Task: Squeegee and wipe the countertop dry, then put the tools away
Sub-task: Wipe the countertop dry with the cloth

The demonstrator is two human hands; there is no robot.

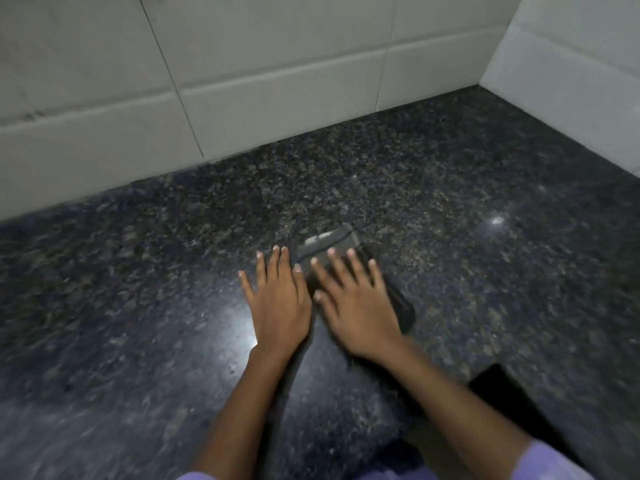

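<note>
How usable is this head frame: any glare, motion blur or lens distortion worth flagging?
Head view: bright glare on the countertop beside the left hand; the right hand and the dark cloth under it are slightly motion-blurred; wide-angle bowing in the wall tiles; dim lighting.

A home kitchen corner: speckled dark granite countertop (450, 188), pale glazed wall tiles (263, 60) from ten to two o'clock.

Wall: you see white tiles (270, 95) behind the table, meeting a second tiled wall (571, 74) at your right.
Sleeves: lilac sleeve cuffs (550, 460) at the bottom edge.
</note>
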